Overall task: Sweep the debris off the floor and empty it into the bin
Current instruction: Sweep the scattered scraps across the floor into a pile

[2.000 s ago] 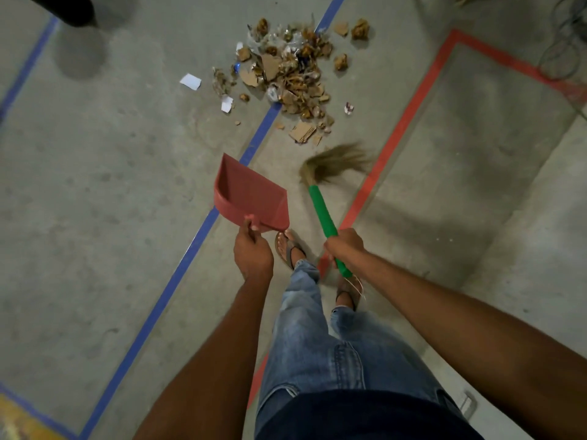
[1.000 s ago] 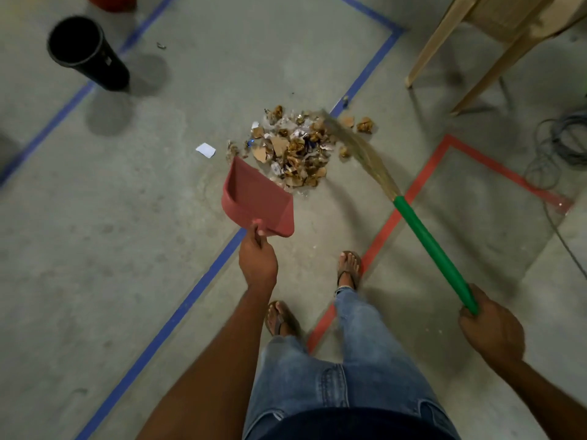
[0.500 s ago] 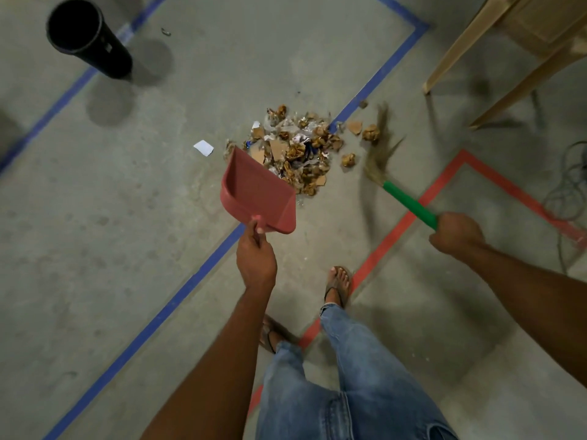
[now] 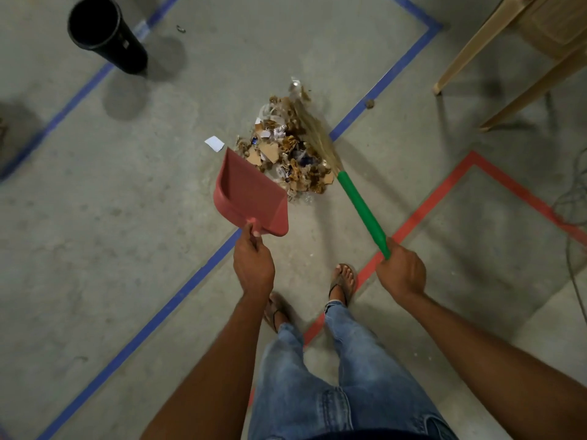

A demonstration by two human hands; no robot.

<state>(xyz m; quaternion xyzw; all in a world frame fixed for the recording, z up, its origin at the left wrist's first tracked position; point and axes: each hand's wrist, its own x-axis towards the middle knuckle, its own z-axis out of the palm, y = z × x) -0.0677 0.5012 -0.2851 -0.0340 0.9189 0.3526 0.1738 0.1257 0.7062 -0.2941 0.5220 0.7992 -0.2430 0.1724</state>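
A pile of debris, torn cardboard and paper scraps, lies on the concrete floor at the centre. My left hand grips the handle of a red dustpan, whose open lip sits at the near-left edge of the pile. My right hand grips the green handle of a broom; its straw bristles lie across the right side of the pile. A black bin stands at the far left. One white paper scrap lies apart, left of the pile.
Tan chair legs stand at the far right. Cables trail along the right edge. Blue tape and red tape lines cross the floor. My feet in sandals stand just behind the dustpan. A small stray bit lies by the blue tape.
The broom bristles swept left from beside the pile into its right side, pushing the debris tighter toward the dustpan. My right hand moved nearer to me. The dustpan stayed put.
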